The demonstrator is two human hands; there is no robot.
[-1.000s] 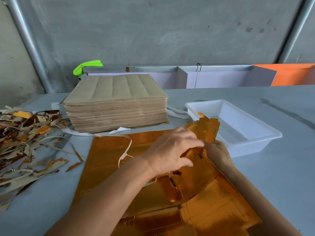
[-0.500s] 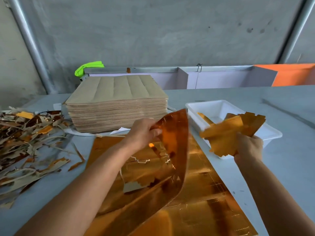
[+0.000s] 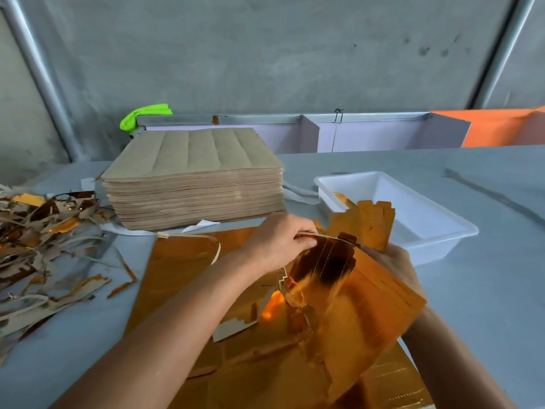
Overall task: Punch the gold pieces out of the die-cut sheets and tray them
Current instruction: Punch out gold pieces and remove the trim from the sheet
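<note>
- My left hand [image 3: 277, 243], at the centre of the frame, pinches the raised top edge of a gold die-cut sheet [image 3: 339, 293], which curls up off the flat gold sheets [image 3: 180, 270] lying below it.
- My right hand [image 3: 393, 265], right of centre, is mostly hidden behind that curled sheet; it grips a bunch of punched gold pieces [image 3: 368, 222] that stand up above it.
- Those pieces sit just in front of the white tray's [image 3: 442, 240] near-left corner; one gold piece [image 3: 343, 199] leans inside the tray at its left end.
- A thick stack of brown sheets [image 3: 191, 178] stands at upper centre-left, behind the gold sheets.
- Scrap strips [image 3: 44, 249] lie heaped at the left edge, on the grey table [image 3: 486, 290].
</note>
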